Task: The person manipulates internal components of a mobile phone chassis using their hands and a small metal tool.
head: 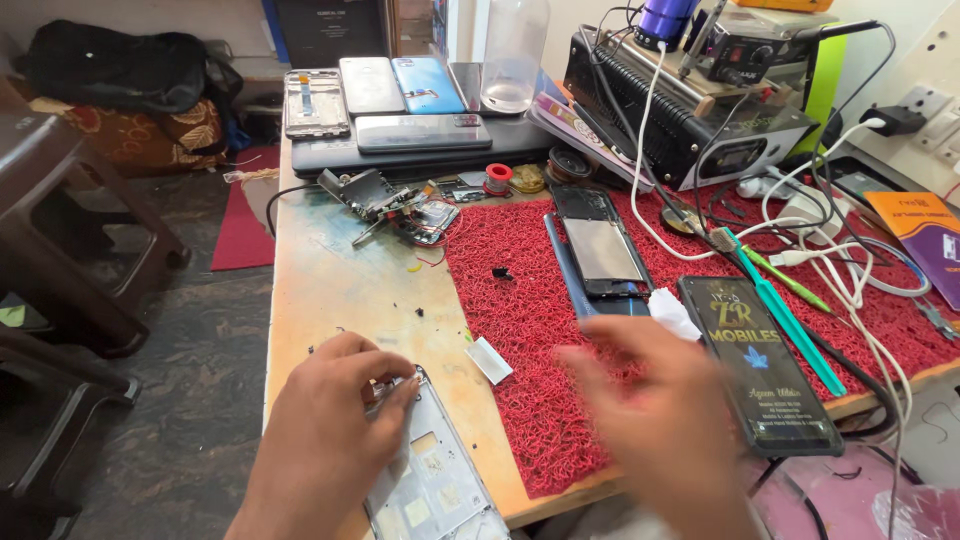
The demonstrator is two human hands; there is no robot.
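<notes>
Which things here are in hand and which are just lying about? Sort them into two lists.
In hand:
left hand pressing on the phone frame
right hand, blurred, above the red mat

Lying about:
opened phone on the mat
white scrap
dark card
teal tool
row of phones
clear plastic jar
solder spool

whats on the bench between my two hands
In the head view, a small white rectangular piece lies at the red mat's edge, between the left hand and right hand.
</notes>
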